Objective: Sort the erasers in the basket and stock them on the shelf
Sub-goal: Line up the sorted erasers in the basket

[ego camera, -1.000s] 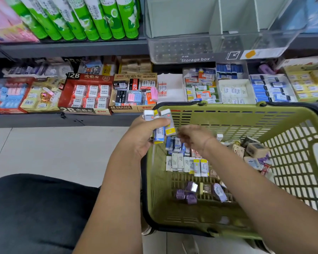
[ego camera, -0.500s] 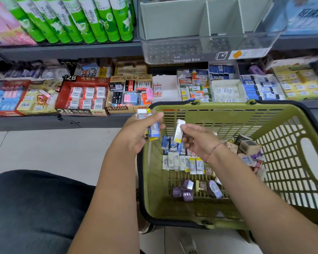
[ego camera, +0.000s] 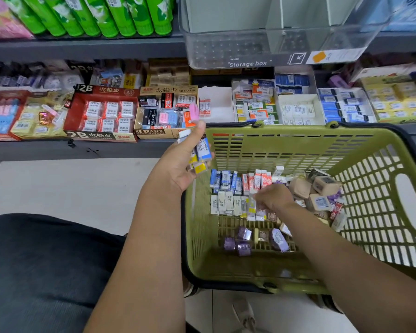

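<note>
A green plastic basket (ego camera: pixel 298 143) stands on the floor before the shelf. Rows of blue, red and white erasers (ego camera: pixel 228 180) lie in it, with purple ones (ego camera: pixel 243 236) nearer me and tan blocks (ego camera: pixel 322 188) at the right. My left hand (ego camera: pixel 178 164) is raised over the basket's left rim and grips a bundle of erasers with blue and yellow sleeves (ego camera: pixel 202 152). My right hand (ego camera: pixel 271 197) is down inside the basket, fingers pinching a white and yellow eraser (ego camera: pixel 251 207) at the end of the white row.
The low shelf (ego camera: pixel 82 150) behind the basket holds open display boxes of erasers: a red 2B box (ego camera: pixel 101 116), a 4B box (ego camera: pixel 163 111), and white, blue and yellow boxes to the right. A clear storage box (ego camera: pixel 250 49) hangs above. My dark-clothed knee (ego camera: pixel 46 272) fills the lower left.
My right hand has dropped from beside the left hand down into the basket, carrying the white and yellow eraser to the white row. My left hand stayed raised with its bundle.
</note>
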### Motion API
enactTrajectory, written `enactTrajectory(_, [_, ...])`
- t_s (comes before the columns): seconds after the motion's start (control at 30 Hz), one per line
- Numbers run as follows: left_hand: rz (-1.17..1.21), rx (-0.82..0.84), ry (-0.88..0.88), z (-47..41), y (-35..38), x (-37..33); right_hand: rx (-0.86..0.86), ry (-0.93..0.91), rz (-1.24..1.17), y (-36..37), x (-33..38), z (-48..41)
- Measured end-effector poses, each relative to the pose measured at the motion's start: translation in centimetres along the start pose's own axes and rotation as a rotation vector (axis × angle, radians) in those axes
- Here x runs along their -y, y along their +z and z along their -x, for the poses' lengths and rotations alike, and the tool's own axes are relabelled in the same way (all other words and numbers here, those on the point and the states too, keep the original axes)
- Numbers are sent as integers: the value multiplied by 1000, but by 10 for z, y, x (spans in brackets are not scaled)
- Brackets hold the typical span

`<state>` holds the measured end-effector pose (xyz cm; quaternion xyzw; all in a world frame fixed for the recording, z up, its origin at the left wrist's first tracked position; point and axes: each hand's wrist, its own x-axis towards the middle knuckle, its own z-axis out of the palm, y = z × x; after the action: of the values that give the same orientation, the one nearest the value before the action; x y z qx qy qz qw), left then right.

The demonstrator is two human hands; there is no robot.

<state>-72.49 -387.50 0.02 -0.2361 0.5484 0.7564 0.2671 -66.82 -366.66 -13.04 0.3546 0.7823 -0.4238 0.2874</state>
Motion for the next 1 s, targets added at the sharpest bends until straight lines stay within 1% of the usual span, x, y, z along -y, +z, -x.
enactTrajectory(0.03, [-10,-1,6,-1,0,0,7,17,48,-3,-3,-1])
enactTrajectory(0.17, [-71,15,51,-4,3,1,61,128,10,-9,-17,-2])
enactTrajectory(0.23, [-96,36,63,-5,4,2,59,110,-9,-9,-22,-5])
enactTrajectory(0.3, [-132,72,64,-5,5,4,42,105,-129,-9,-29,-9])
enactTrajectory(0.37, [-162,108,65,-6,5,6,6,85,-139,-8,-34,-13])
enactTrajectory(0.43, [-177,128,59,-6,5,8,-42,60,-36,-7,-36,-17])
enactTrajectory(0.47, [-183,137,54,-6,5,9,-53,57,56,-8,-35,-14])
enactTrajectory(0.53, [-192,152,41,-5,6,13,-45,51,259,-14,-27,-6])
enactTrajectory(0.57, [-196,153,34,-4,8,14,-23,28,306,-17,-21,-1])
enactTrajectory(0.6, [-202,150,30,-3,10,16,18,-7,285,-21,-11,8])
enactTrajectory(0.63, [-208,139,27,-2,12,17,62,-56,183,-25,0,19])
enactTrajectory(0.7, [-238,120,25,0,17,19,192,-185,-179,-35,29,46])
enactTrajectory(0.73, [-258,113,26,0,20,20,288,-261,-370,-40,44,61])
enactTrajectory(0.77, [-275,105,30,0,22,21,378,-330,-506,-42,58,75])
enactTrajectory(0.8, [-286,90,38,-1,24,23,446,-388,-562,-43,69,85])
enactTrajectory(0.87, [-309,43,58,0,27,26,480,-450,-522,-35,83,97])
enactTrajectory(0.93, [-342,14,85,-1,27,28,451,-445,-476,-25,84,98])
enactTrajectory(1.0, [-363,-12,88,-3,24,29,460,-405,-532,-19,81,92])
